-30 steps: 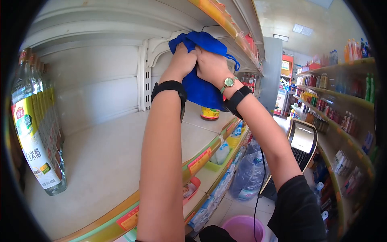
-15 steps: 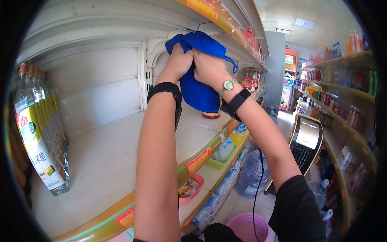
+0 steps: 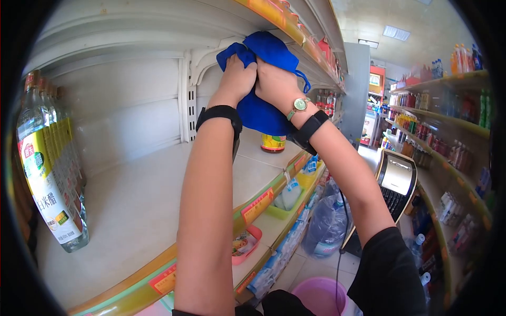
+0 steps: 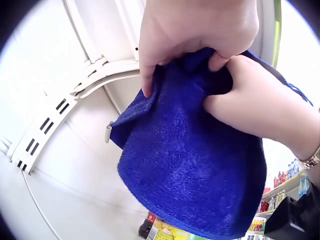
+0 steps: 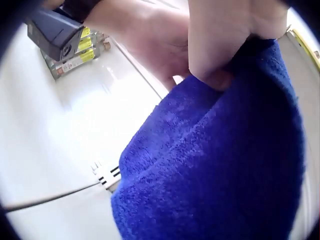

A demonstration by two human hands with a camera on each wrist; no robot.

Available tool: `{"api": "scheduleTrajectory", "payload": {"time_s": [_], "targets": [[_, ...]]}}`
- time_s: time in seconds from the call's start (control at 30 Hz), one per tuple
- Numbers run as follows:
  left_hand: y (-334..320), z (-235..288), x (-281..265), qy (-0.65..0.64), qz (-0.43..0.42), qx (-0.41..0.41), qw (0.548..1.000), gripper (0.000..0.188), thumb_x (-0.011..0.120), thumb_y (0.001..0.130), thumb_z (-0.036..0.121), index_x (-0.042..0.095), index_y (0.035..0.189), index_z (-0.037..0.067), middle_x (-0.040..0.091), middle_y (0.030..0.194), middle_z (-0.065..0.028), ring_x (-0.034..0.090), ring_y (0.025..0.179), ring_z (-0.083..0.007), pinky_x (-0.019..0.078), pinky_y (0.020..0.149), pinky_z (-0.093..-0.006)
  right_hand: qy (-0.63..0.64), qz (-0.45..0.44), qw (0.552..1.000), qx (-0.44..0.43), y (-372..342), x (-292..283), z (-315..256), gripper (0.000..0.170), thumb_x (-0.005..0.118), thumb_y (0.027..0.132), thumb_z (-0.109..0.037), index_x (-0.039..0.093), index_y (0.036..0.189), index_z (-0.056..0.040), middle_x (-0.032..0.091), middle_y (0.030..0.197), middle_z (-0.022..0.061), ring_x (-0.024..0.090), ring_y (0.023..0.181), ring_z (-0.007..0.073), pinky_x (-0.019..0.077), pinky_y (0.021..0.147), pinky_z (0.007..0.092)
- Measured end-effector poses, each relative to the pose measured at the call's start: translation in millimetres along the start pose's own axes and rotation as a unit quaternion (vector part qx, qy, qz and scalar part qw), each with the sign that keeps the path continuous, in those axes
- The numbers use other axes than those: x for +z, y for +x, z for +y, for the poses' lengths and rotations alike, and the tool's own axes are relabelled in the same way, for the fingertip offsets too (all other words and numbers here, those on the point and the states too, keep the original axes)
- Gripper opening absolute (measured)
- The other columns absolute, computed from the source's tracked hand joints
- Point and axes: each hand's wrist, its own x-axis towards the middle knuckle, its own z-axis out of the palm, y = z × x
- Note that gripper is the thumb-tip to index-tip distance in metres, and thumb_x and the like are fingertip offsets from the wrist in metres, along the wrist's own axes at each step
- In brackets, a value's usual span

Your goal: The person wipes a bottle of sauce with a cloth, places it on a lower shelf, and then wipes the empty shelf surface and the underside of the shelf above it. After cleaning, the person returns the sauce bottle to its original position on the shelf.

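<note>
A blue towel (image 3: 263,116) with a thin hanging loop is bunched between both hands, held up above the shelf; its lower part hangs loose. My left hand (image 3: 237,79) grips the bunched top, thumb and fingers curled into the cloth. Right beside it, my right hand (image 3: 276,84) holds the same cloth, its thumb pressed into the folds in the left wrist view. The fingertips are partly buried in the fabric. Behind the towel's hem, a jar (image 3: 272,144) with a yellow label stands on the white shelf (image 3: 132,205), its upper part covered.
Several white rice vinegar bottles (image 3: 50,179) stand in a row at the left. An upper shelf edge (image 3: 274,18) runs overhead. Below right are a green basket (image 3: 287,208), a pink basket (image 3: 247,247), a pink basin (image 3: 319,295), wrapped water bottles (image 3: 327,226) and a black cord (image 3: 340,263).
The towel's upper flap has risen slightly, and more of the jar's label shows than half a second ago. Both hands keep their hold. The head view has shifted a little.
</note>
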Motion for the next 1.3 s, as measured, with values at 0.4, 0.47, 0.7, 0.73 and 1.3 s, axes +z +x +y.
{"api": "scheduleTrajectory", "payload": {"time_s": [0.4, 0.47, 0.7, 0.73, 1.3], "targets": [[1, 2, 3, 0.072, -0.02, 0.0, 0.997, 0.065, 0.045, 0.08, 0.027, 0.022, 0.134, -0.001, 0.021, 0.141, -0.0189, 0.012, 0.132, -0.0362, 0.0138, 0.109, -0.0367, -0.052, 0.082, 0.985, -0.141, -15, -26, 24, 0.054, 0.054, 0.064, -0.01, 0.046, 0.117, -0.002, 0.056, 0.097, 0.0203, 0.056, 0.086, 0.0349, 0.0466, 0.074, 0.0399], [1, 0, 4, 0.08, -0.009, 0.01, 0.997, 0.062, 0.044, 0.08, 0.026, 0.026, 0.133, -0.002, 0.024, 0.139, -0.0198, 0.016, 0.131, -0.0365, 0.0157, 0.108, -0.037, -0.046, 0.079, 0.987, -0.129, -10, -14, 18, 0.052, 0.055, 0.063, -0.009, 0.047, 0.114, -0.0014, 0.056, 0.096, 0.0198, 0.055, 0.087, 0.0351, 0.0462, 0.074, 0.0403], [-4, -9, -8, -0.007, 0.022, -0.019, 1.0, 0.048, 0.042, 0.08, 0.023, 0.043, 0.121, -0.002, 0.041, 0.127, -0.0233, 0.033, 0.121, -0.0365, 0.0246, 0.103, -0.0383, 0.005, -0.026, 0.994, -0.108, 10, 10, 3, 0.038, 0.056, 0.061, -0.007, 0.05, 0.099, -0.0014, 0.059, 0.087, 0.0178, 0.057, 0.081, 0.0353, 0.0469, 0.068, 0.0409], [-4, -8, -9, -0.013, 0.018, -0.049, 0.999, 0.049, 0.042, 0.079, 0.023, 0.042, 0.121, -0.002, 0.04, 0.127, -0.0236, 0.033, 0.121, -0.0368, 0.0247, 0.103, -0.0382, 0.017, -0.069, 0.993, -0.099, 12, 11, 3, 0.038, 0.056, 0.062, -0.007, 0.05, 0.099, -0.0016, 0.059, 0.084, 0.0171, 0.057, 0.079, 0.0354, 0.0473, 0.066, 0.0408], [-3, -7, -3, -0.017, -0.001, -0.004, 1.0, 0.05, 0.04, 0.08, 0.024, 0.04, 0.124, 0.0, 0.038, 0.131, -0.0202, 0.03, 0.124, -0.0327, 0.0232, 0.104, -0.0355, -0.024, 0.089, 0.991, -0.098, 7, 10, 3, 0.041, 0.059, 0.061, -0.007, 0.053, 0.101, -0.0025, 0.057, 0.094, 0.0152, 0.057, 0.086, 0.0318, 0.0473, 0.07, 0.036]]}}
